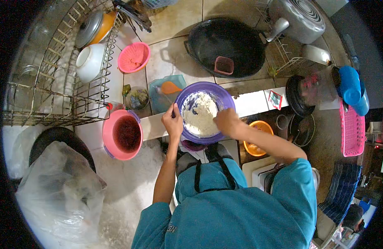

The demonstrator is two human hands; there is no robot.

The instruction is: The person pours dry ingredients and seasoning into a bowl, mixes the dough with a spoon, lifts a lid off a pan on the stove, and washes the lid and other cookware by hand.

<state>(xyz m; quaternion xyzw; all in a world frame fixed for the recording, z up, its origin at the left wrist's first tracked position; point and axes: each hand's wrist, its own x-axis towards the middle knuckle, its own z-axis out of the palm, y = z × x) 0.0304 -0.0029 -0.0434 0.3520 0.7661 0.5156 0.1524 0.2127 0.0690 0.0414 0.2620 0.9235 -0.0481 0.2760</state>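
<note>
A purple bowl (230, 98) holds a pale, crumbly, dough-like mix (197, 114) that smears up its inner wall. My left hand (172, 121) grips the bowl's left rim, thumb on top. Over the right side of the bowl, my right hand (227, 123) is closed, fingers curled down toward the mix; whatever it may hold is hidden. Left of the bowl, an orange scoop-like piece (170, 87) lies on a light blue plastic sheet (158, 99). Close by on the left is a pink basin (110, 143) with dark red liquid.
A large black wok (224, 41) stands behind the bowl, with a pink colander (134, 57) to its left. A wire dish rack (71, 74) borders the left. An orange basket (258, 128) sits under my right forearm. A plastic bag (62, 191) occupies the lower left.
</note>
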